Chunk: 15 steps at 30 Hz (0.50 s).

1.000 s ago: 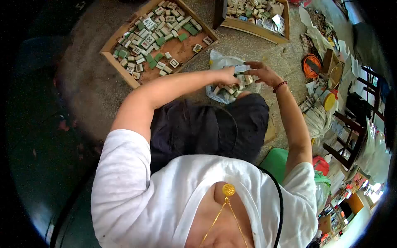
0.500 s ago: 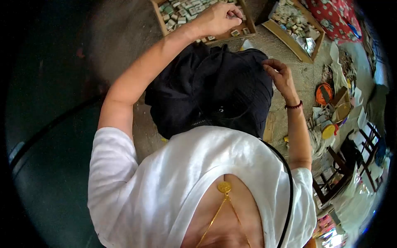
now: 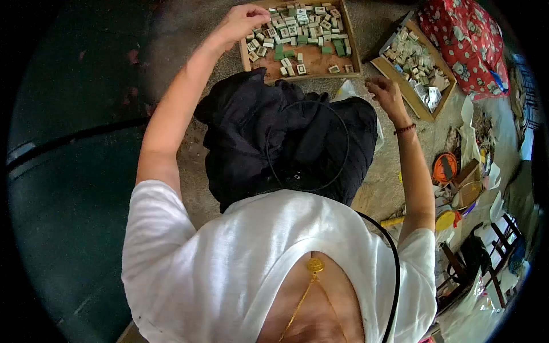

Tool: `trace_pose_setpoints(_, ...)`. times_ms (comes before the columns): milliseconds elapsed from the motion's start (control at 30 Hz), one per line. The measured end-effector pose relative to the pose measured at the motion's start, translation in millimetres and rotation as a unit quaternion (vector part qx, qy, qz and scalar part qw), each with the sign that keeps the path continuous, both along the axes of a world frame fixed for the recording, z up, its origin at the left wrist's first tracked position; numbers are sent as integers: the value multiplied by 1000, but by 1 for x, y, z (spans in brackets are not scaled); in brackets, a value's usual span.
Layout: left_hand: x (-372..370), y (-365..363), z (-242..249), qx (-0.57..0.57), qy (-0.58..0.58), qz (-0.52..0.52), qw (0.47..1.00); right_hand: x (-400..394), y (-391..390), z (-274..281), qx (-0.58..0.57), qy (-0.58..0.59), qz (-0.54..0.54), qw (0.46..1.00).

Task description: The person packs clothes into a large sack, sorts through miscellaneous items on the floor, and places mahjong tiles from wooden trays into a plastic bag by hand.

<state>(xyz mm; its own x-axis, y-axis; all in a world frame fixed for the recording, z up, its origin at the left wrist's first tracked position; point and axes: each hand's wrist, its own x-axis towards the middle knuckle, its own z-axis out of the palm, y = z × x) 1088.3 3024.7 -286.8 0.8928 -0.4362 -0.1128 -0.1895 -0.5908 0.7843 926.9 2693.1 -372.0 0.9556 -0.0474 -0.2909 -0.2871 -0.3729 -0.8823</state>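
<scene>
My left hand [image 3: 243, 26] is over the left rim of a shallow wooden tray [image 3: 245, 54]. Its fingertips are pinched together beside green-and-white mahjong tiles [image 3: 289, 28]; whether a tile is between them is hidden. My right hand [image 3: 388, 98] hovers past my knee, near the corner of a second wooden box [image 3: 420, 108]. Its fingers are curled inward, and anything inside them is too small to make out. More small tiles and pieces [image 3: 409, 54] fill that box. Several tiles, among them a white-faced one [image 3: 301, 69], lie apart along the tray's near side.
Dark cloth [image 3: 286, 137] covers my lap, with a black cable [image 3: 347, 134] looped over it. A red patterned bag [image 3: 463, 46] stands at the far right. An orange round object [image 3: 445, 168], a yellow disc [image 3: 445, 220] and other clutter lie on the right.
My left hand has moved left, from above the tray's right part to its left rim, uncovering the tiles. The view has shifted, showing more of both boxes. My right hand is closer to the second box.
</scene>
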Motion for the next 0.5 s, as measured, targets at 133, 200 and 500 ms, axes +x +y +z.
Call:
trace_pose_setpoints(133, 25, 5, -30, 49, 47, 6, 998, 31, -17, -12, 26, 12, -19, 999)
trace_pose_setpoints(200, 35, -7, -47, 74, 66, -7, 995, 54, -25, -20, 50, 79, -7, 996)
trace_pose_setpoints(500, 116, -63, -211, 147, 156, -89, 973, 138, 30, -89, 84, 153, -26, 984)
